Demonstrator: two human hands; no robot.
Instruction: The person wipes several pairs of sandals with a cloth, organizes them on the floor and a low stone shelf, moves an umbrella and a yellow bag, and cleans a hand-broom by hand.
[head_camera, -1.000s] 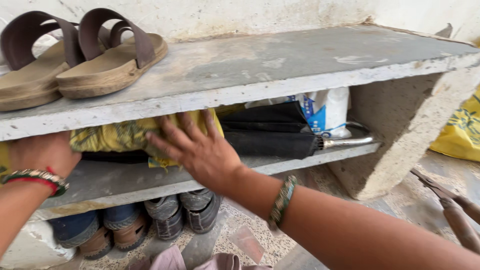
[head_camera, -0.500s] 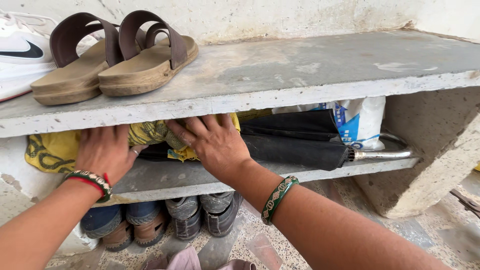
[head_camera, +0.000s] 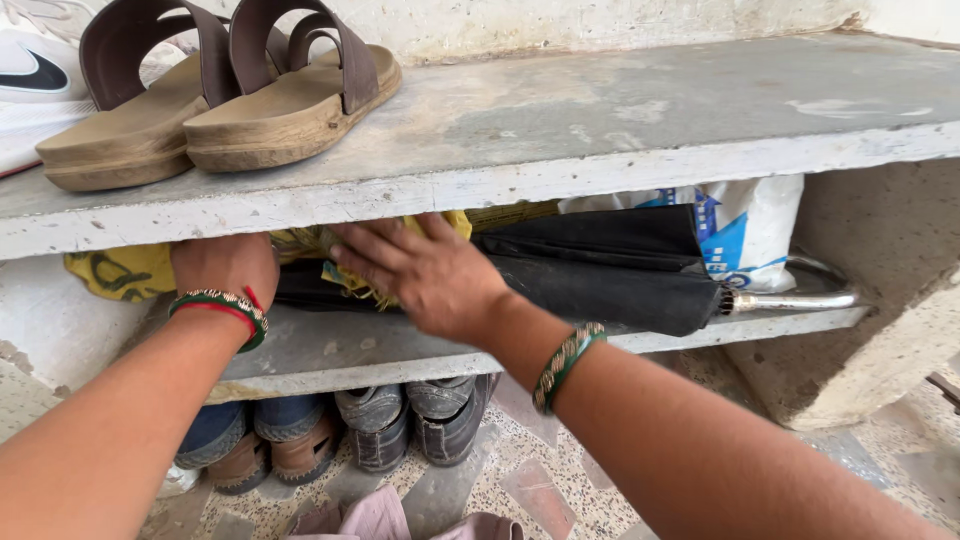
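While both hands reach under the top slab (head_camera: 600, 150), things stand so, told from the umbrella (head_camera: 600, 275):

White shoe (head_camera: 30, 80): on the slab, far up-left of the umbrella, cut by the frame edge.
Sandals (head_camera: 240, 100): brown pair on the slab, up-left of the umbrella, side by side and touching.
Yellow cloth (head_camera: 120, 272): on the middle shelf (head_camera: 350, 345), left of the umbrella and partly over its left end.
Left hand (head_camera: 225, 268): left of the umbrella, fingers pushed into the cloth under the slab; how far it is closed cannot be told.
Right hand (head_camera: 425, 270): flat and spread, palm down on the cloth, over the umbrella's left end; it grips nothing that shows.
Bangles (head_camera: 565, 362): green ones on the right wrist, below the umbrella; green and red ones on the left.
Shoes (head_camera: 410, 420): dark pairs on the floor, below-left of the umbrella.
Umbrella: black, folded, lying along the shelf, metal handle (head_camera: 790, 298) pointing right.
Bag (head_camera: 745, 235): white and blue, behind the umbrella's right end.
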